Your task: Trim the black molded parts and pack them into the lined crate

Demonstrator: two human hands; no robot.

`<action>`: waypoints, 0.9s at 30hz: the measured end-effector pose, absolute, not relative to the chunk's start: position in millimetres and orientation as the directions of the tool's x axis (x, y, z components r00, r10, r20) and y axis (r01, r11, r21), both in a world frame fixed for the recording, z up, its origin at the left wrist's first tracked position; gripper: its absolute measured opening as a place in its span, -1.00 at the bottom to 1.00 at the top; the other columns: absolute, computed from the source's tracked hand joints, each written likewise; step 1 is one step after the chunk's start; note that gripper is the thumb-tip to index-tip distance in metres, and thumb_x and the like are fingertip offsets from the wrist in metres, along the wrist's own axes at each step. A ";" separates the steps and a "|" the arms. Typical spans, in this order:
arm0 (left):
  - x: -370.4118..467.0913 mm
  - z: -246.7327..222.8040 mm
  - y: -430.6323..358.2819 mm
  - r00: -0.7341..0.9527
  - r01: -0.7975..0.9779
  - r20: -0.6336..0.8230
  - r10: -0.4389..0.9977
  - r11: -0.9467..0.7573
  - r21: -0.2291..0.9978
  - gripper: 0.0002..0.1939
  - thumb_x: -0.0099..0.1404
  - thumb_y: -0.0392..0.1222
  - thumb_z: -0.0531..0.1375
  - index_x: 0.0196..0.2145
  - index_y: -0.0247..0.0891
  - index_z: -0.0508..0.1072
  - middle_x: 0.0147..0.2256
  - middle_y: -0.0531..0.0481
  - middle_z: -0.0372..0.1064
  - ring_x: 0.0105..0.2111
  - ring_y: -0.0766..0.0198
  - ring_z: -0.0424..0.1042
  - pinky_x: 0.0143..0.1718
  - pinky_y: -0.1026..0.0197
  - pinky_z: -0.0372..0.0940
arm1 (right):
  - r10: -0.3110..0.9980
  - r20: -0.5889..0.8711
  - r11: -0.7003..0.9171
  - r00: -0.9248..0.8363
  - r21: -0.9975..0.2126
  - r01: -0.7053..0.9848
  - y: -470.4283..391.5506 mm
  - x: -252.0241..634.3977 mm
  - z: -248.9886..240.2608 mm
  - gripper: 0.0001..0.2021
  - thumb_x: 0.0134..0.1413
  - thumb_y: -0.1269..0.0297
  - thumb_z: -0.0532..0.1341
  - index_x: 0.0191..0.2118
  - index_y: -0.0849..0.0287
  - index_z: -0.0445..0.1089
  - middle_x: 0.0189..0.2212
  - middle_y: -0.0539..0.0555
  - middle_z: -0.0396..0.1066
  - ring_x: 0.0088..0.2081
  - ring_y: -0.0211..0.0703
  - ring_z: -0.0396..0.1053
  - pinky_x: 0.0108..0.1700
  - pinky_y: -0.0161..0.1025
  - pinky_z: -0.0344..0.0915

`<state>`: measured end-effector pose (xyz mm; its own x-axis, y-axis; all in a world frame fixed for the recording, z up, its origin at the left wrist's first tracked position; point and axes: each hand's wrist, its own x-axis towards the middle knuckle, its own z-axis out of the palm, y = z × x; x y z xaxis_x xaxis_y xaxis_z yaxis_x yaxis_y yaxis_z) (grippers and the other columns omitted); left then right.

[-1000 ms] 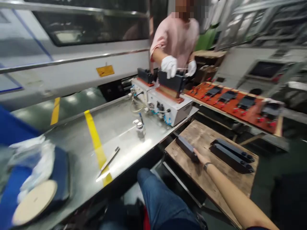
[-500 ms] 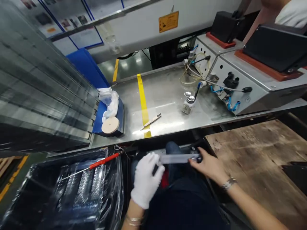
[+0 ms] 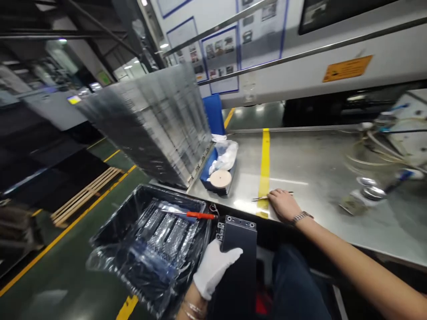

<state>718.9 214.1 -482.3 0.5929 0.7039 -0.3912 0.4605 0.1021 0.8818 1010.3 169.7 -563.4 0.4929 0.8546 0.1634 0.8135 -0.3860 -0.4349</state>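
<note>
In its white glove, my left hand (image 3: 216, 266) grips a long black rectangular panel (image 3: 238, 258) by its left side; the thumb lies across the face. The panel stands tilted over my lap, its metal end with screw holes towards the bench. My bare right hand (image 3: 283, 204) rests at the bench's front edge, fingers closed over a thin, pointed, pen-like tool (image 3: 262, 198). The tool's tip sticks out to the left over a yellow tape stripe (image 3: 265, 155). My fingers hide its middle.
A plastic-lined black crate (image 3: 143, 191) at left holds wrapped parts and a red-handled screwdriver (image 3: 200, 215). On the bench (image 3: 310, 155) stand a blue bin (image 3: 207, 178) with a round tan disc (image 3: 220, 178), a tall grey stack (image 3: 160, 120) and a small metal-topped bottle (image 3: 362, 198).
The view has swung left. My right hand has gone from the lap to the pen-like tool on the bench. My left hand now holds the black panel upright, its dark face showing.
</note>
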 end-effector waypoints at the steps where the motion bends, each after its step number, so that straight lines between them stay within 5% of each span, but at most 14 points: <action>1: 718.4 -477.1 212.0 0.612 0.417 -0.381 0.693 0.127 0.900 -0.60 0.09 -0.12 0.32 -0.12 -0.34 0.49 -0.09 -0.12 0.56 -0.06 0.05 0.52 -0.01 0.13 0.40 | 0.852 0.162 -0.392 0.498 -0.433 0.812 173.0 1013.5 -567.8 -0.84 0.27 0.23 0.25 -0.25 0.24 0.43 -0.20 0.06 0.46 -0.10 -0.12 0.43 0.02 -0.01 0.37; 6: 719.2 -458.8 202.6 0.684 0.293 -0.335 0.648 0.176 0.940 -0.69 0.05 -0.19 0.34 -0.19 -0.24 0.56 -0.26 0.03 0.59 -0.10 0.11 0.54 -0.04 0.16 0.42 | 0.778 0.155 -0.470 0.609 -0.500 0.728 153.5 1022.1 -585.7 -0.76 0.29 0.14 0.19 -0.27 0.23 0.40 -0.32 0.04 0.43 -0.30 -0.20 0.41 -0.18 -0.15 0.39; 9: 721.6 -464.5 203.0 0.698 0.255 -0.360 0.619 0.255 0.933 -0.72 0.01 -0.19 0.37 -0.25 -0.23 0.57 -0.33 0.03 0.58 -0.15 0.12 0.54 -0.03 0.13 0.41 | 0.757 0.165 -0.433 0.632 -0.597 0.675 117.8 1011.5 -586.7 -0.60 0.33 0.00 -0.01 -0.27 0.20 0.40 -0.45 0.07 0.43 -0.47 -0.20 0.37 -0.37 -0.22 0.37; 12: 728.6 -485.3 207.7 0.669 0.149 -0.506 0.545 0.569 0.809 -0.66 0.02 0.01 0.38 -0.30 -0.26 0.56 -0.33 -0.05 0.57 -0.20 0.06 0.55 -0.03 0.06 0.41 | 0.763 0.190 -0.346 0.618 -0.688 0.638 75.4 981.5 -576.4 -0.40 0.27 -0.20 -0.18 -0.25 0.14 0.43 -0.52 0.08 0.45 -0.55 -0.15 0.38 -0.49 -0.23 0.38; 15: 739.0 -504.8 210.4 0.661 0.032 -0.571 0.486 0.743 0.669 -0.49 0.20 0.26 0.15 -0.23 -0.26 0.57 -0.25 -0.11 0.57 -0.06 0.01 0.51 0.06 0.01 0.38 | 0.733 0.357 -0.135 0.579 -0.758 0.638 44.5 942.1 -555.3 -0.48 0.26 -0.21 -0.02 -0.20 0.08 0.49 -0.41 0.09 0.52 -0.39 -0.11 0.52 -0.35 -0.29 0.47; 19: 751.0 -505.0 203.7 0.625 0.004 -0.532 0.571 0.679 0.734 -0.35 0.33 0.28 -0.09 0.04 -0.20 0.50 -0.13 -0.08 0.55 0.10 0.05 0.41 0.15 0.02 0.34 | 0.641 0.618 0.196 0.454 -0.704 0.682 35.8 903.1 -525.0 -0.81 0.27 0.17 0.20 -0.09 0.00 0.53 -0.24 0.10 0.54 -0.24 -0.14 0.55 -0.23 -0.35 0.49; 25: 753.1 -491.9 189.9 0.442 0.173 -0.393 0.806 0.353 0.919 -0.35 0.29 0.27 -0.06 0.00 -0.22 0.54 0.10 -0.03 0.43 0.34 0.07 0.06 0.31 0.07 0.16 | 0.619 0.706 0.358 0.345 -0.644 0.676 54.0 881.1 -510.7 -0.72 0.23 0.41 0.21 0.01 -0.02 0.48 -0.30 0.07 0.49 -0.26 -0.17 0.48 -0.28 -0.29 0.48; 27: 750.3 -496.0 192.1 0.420 0.190 -0.339 0.842 0.284 0.940 -0.34 0.35 0.25 -0.11 0.10 -0.22 0.47 0.18 -0.01 0.35 0.32 0.11 0.10 0.31 0.10 0.15 | 0.619 0.714 0.363 0.327 -0.630 0.687 57.7 880.2 -510.7 -0.70 0.24 0.43 0.20 0.02 -0.01 0.47 -0.30 0.07 0.48 -0.26 -0.18 0.47 -0.28 -0.29 0.47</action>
